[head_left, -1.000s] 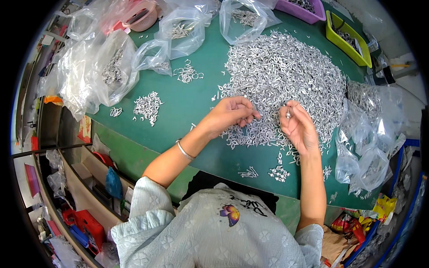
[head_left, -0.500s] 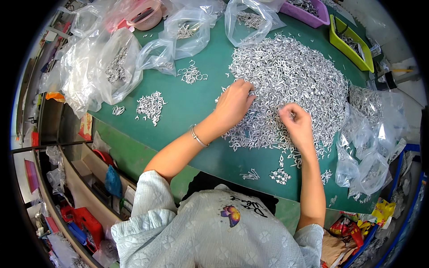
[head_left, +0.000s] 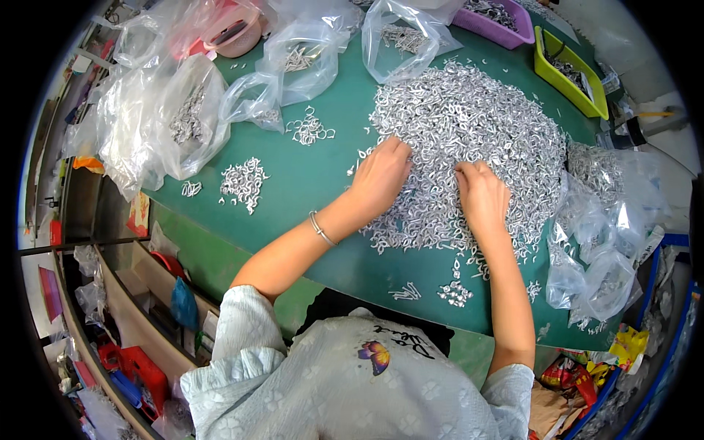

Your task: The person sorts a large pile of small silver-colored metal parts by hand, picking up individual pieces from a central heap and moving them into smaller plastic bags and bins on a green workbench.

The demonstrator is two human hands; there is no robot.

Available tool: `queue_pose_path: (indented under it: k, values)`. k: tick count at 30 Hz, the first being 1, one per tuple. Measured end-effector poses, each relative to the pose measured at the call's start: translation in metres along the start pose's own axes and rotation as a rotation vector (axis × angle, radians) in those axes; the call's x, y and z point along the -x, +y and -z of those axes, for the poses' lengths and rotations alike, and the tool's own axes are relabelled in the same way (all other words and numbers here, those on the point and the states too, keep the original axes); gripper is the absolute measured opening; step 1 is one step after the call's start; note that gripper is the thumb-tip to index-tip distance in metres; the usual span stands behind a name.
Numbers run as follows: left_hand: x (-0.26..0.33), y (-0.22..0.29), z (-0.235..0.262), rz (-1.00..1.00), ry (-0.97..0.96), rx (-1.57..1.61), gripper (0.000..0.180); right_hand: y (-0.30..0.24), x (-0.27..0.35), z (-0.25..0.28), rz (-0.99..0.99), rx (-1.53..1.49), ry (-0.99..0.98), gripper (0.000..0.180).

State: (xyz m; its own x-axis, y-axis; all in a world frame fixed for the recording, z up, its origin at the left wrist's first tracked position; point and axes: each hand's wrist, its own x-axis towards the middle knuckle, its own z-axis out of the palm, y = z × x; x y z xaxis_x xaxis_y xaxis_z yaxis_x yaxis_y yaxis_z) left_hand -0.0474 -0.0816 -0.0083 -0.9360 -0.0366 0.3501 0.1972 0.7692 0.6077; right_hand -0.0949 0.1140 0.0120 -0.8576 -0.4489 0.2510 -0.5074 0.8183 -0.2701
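Observation:
A wide heap of small silver metal pieces (head_left: 469, 117), many of them hook- or loop-shaped, covers the right half of the green table (head_left: 330, 198). My left hand (head_left: 381, 172) is at the heap's left edge, fingers curled down and pressed together; whatever they hold is hidden. Further right, my right hand (head_left: 484, 194) rests over the heap's middle with thumb and fingers pinched among the pieces. I cannot make out what is in that pinch. A silver bracelet (head_left: 320, 229) circles my left wrist.
Small sorted piles lie around: hooked pieces (head_left: 244, 183), rings (head_left: 310, 128), pins (head_left: 405, 292) and round bits (head_left: 455, 294). Clear plastic bags (head_left: 198, 110) crowd the far left; more bags (head_left: 605, 235) sit at right. Purple (head_left: 506, 31) and yellow-green baskets (head_left: 546, 66) stand at the far right.
My right hand's fingers have lowered onto the heap and turned downward. My left hand has shifted slightly left and down along the heap's edge. The whole view has moved a little.

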Motion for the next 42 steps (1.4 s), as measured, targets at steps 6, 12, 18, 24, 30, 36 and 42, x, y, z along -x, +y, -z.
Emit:
queue_pose_path:
  k: [6,12,18,24,30,36,42]
  values:
    - [-0.001,-0.009,-0.013,-0.059,0.034,-0.036,0.015,-0.013,-0.015,0.009,0.165,0.295,-0.165,0.007]
    - [-0.005,0.008,0.0,0.0,0.151,0.151,0.015,0.007,-0.019,0.009,0.161,0.081,-0.125,0.002]
    - [-0.003,0.009,0.018,0.523,-0.225,0.853,0.013,0.006,-0.008,0.009,0.104,-0.049,-0.068,0.013]
    - [0.007,0.008,0.027,0.757,-0.149,1.577,0.02,0.006,-0.022,0.01,0.134,-0.046,-0.139,0.009]
    - [0.022,0.013,0.037,0.789,-0.174,1.451,0.021,0.019,-0.016,0.024,-0.144,-0.475,-0.204,0.005]
    - [0.02,0.006,0.042,0.737,-0.186,1.365,0.019,0.038,-0.001,0.029,-0.495,-1.806,-0.336,0.012]
    - [-0.016,-0.017,0.031,0.296,-0.094,0.406,0.02,0.02,-0.012,0.008,-0.619,-1.891,-0.302,0.016]
